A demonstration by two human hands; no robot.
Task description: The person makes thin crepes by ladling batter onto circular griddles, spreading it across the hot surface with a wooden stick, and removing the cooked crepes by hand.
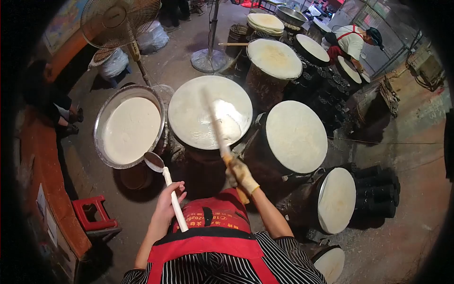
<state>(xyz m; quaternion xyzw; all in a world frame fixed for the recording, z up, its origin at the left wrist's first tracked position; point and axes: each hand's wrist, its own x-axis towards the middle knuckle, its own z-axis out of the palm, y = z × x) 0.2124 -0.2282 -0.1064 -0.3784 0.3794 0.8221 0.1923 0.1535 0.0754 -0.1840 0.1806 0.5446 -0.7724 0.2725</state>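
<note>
My left hand (166, 202) is closed around the white handle of a ladle (154, 162), whose bowl is at the near rim of a wide metal basin (97, 142). Pale, smooth batter (131, 124) fills the basin. In a work glove, my right hand (242, 175) grips the wooden handle of a long flat spreader (218, 125). Its blade is smeared by motion and lies over a round griddle (179, 128) straight ahead. A thin pale layer covers this griddle, with a thicker wet patch of batter (228, 128) right of the blade.
More round griddles with pale flatbreads (297, 137) curve round on my right. A co-worker (352, 42) bends over one at the back right. A fan (120, 21) stands at the back left, a red stool (94, 213) at the left. Black cylinders (376, 191) lie at the right.
</note>
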